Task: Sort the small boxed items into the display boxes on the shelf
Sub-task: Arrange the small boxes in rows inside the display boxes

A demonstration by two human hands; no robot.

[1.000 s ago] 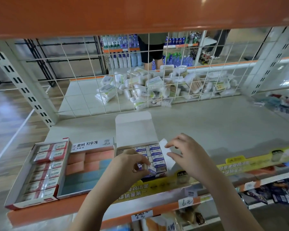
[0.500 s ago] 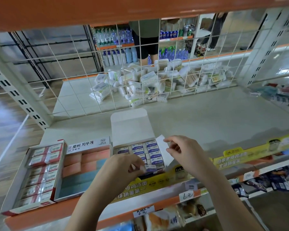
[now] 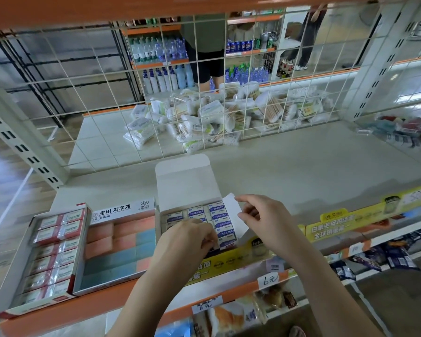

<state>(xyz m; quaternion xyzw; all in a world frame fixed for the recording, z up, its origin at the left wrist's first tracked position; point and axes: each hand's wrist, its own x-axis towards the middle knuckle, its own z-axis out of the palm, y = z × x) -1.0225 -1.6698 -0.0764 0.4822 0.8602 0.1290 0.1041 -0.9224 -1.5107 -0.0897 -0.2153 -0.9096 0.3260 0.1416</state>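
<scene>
On the shelf (image 3: 301,171) three open display boxes sit side by side at the front edge. The white display box (image 3: 185,186) in the middle has its lid flap standing up behind it and holds rows of small white-and-blue eraser boxes (image 3: 220,216). The left hand (image 3: 185,242) reaches down into the front of this box, its fingers (image 3: 208,239) curled among the eraser boxes; whether they grip one cannot be told, as the hand covers them. The right hand (image 3: 265,217) is at the box's right side, its fingers pinched on the white side flap (image 3: 236,215) and holding it outward. To the left stands a box of pink and blue erasers (image 3: 117,246), and beside that a box of red-and-white packs (image 3: 51,251). Behind the wire grid (image 3: 131,93), packets of cotton swabs (image 3: 204,117) lie heaped.
</scene>
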